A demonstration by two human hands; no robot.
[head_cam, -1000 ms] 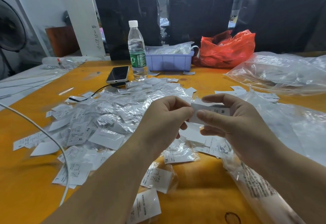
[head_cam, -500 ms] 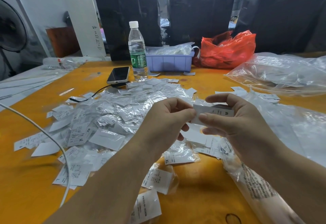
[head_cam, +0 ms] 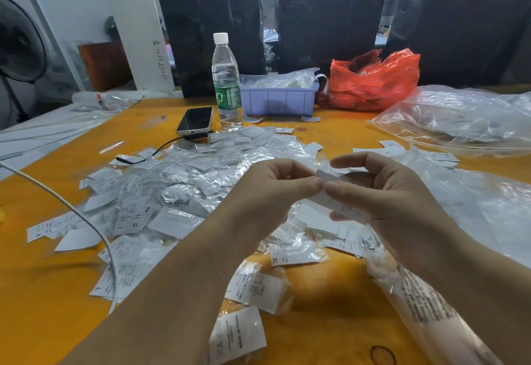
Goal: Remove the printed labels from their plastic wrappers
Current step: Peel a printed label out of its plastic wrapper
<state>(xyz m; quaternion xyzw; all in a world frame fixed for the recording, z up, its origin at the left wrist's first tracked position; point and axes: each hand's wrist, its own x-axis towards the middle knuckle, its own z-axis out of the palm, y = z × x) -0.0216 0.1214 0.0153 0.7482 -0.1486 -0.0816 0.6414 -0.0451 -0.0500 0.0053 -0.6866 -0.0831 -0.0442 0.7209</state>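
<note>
Both hands hold one white printed label (head_cam: 330, 175) in its clear plastic wrapper above the orange table (head_cam: 330, 301). My left hand (head_cam: 267, 192) pinches the left end between thumb and forefinger. My right hand (head_cam: 382, 198) pinches it just to the right, fingertips almost touching the left ones, with the rest of the label running under the palm. A big heap of wrapped labels (head_cam: 178, 189) covers the table to the left and behind my hands. Loose labels (head_cam: 293, 255) lie below my hands.
A water bottle (head_cam: 226, 83), a phone (head_cam: 196, 120) with a cable, a purple bin (head_cam: 278, 100) and a red plastic bag (head_cam: 373, 80) stand at the back. Large clear bags (head_cam: 465, 117) lie at the right. A white cord (head_cam: 71, 209) crosses the left side.
The label has tipped from facing me to lying nearly edge-on, and my two thumbs and forefingers have drawn together at its left end.
</note>
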